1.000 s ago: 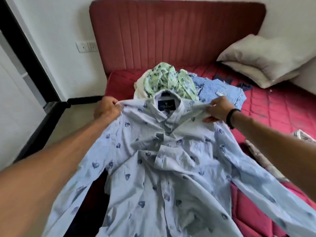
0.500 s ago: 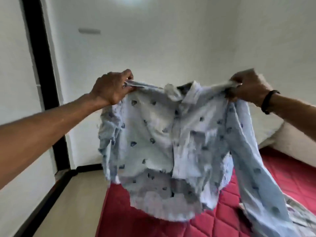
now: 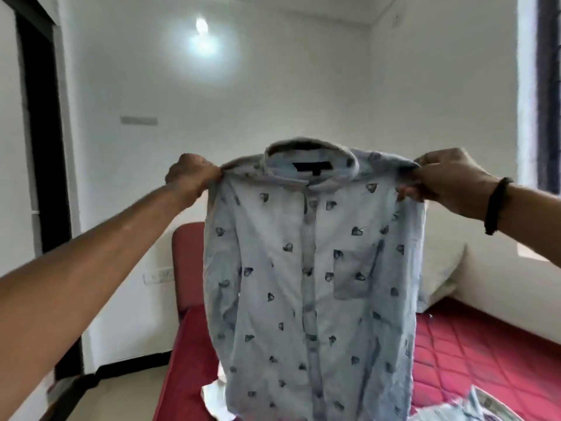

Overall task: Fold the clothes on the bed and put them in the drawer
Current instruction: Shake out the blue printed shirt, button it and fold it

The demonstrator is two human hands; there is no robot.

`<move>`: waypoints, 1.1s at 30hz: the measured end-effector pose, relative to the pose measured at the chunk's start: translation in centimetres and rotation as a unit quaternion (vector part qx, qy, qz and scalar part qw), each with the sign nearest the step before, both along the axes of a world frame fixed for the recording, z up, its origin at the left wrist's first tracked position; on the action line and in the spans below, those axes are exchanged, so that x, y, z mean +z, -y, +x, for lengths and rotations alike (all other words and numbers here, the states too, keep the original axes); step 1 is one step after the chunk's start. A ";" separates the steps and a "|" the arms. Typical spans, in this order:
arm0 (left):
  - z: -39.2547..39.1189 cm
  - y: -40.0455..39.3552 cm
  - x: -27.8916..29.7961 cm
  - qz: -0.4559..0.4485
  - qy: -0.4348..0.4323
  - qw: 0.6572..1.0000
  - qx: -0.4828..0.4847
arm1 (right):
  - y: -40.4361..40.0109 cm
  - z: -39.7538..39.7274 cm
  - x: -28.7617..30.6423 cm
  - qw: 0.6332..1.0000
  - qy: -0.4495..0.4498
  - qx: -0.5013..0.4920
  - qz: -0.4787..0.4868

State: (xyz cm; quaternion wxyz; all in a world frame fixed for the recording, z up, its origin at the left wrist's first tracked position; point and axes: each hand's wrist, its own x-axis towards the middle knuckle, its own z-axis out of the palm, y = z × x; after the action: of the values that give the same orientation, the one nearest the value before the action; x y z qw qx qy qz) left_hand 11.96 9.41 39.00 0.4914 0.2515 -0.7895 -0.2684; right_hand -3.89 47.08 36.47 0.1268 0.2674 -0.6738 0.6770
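Left hand grips one shoulder of the pale blue printed shirt; right hand pinches the other. Shirt hangs upright, front facing, above the red quilted bed. Pillow behind.

White walls, lit bulb, red headboard

The shirt is thin, matt woven cloth, pale blue with a dark printed motif and faintly creased, while the bed at five o'clock wears a quilted red fabric cover, stitched in diamonds, soft and unshiny.
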 end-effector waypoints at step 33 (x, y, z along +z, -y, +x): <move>-20.1 -17.4 -26.4 0.034 0.069 0.979 -0.191 | -15.3 -4.6 -3.2 0.926 0.020 -0.199 0.321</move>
State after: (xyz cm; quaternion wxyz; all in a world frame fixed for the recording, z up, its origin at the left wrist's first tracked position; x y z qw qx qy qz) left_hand -8.15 26.80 12.58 0.3662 0.1310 -0.8454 -0.3660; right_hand -8.51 62.34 33.24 0.1526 0.1409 -0.8970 0.3902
